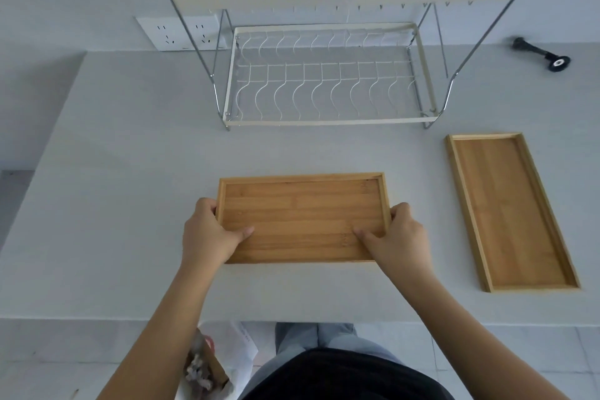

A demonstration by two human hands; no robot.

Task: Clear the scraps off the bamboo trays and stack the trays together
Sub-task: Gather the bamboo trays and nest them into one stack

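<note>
A wide bamboo tray [302, 208] lies in the middle of the white counter, its inside bare of scraps. My left hand [207, 232] grips its left edge, thumb on the tray floor. My right hand [397, 235] grips the right edge the same way. A second, narrower bamboo tray [509, 211] lies lengthwise at the right, apart from both hands, and it holds nothing.
A two-tier wire dish rack [324, 88] stands behind the wide tray. A black tool [542, 53] lies at the far right near the wall. Wall sockets [180, 34] sit at the back left. Below the counter's front edge, a white bag [211, 364] holds scraps.
</note>
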